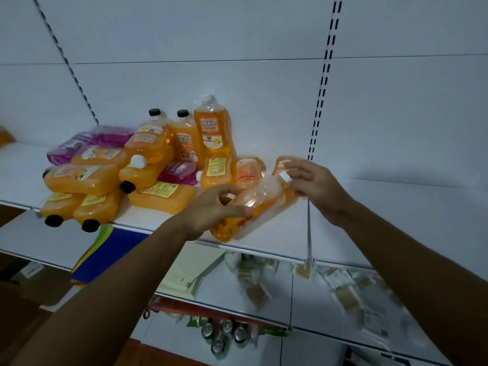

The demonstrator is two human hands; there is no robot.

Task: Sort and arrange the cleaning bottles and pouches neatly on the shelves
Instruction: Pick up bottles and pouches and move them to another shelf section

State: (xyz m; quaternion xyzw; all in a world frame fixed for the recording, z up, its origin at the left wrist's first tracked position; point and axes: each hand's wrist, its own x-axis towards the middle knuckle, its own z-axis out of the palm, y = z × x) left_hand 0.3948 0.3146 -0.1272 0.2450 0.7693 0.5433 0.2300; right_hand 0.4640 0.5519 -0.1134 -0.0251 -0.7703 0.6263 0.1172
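Holding an orange bottle point(253, 207) tilted over the shelf point(343, 233), the left hand point(211, 207) has its fingers curled round the lower body while the right hand point(314, 183) pinches near the white cap point(284, 177) end. Both grips together look meant to steady the soft, sloshing bottle while it is turned upright; that is a judgement, not something seen.

Just behind it two short orange bottles point(229, 171) stand against a tall upright one point(212, 130). Further left the rest lie in a loose pile point(105, 180): orange bottles on their sides, black caps point(89, 225) jutting past the shelf edge, with purple pouches point(89, 141) behind and a pink pouch point(179, 171) wedged between.

Sorting seems barely begun, since only a few bottles stand. Bare shelf to the right gives room for a row. The overhanging bottles at the edge could slip off if the pile is nudged.
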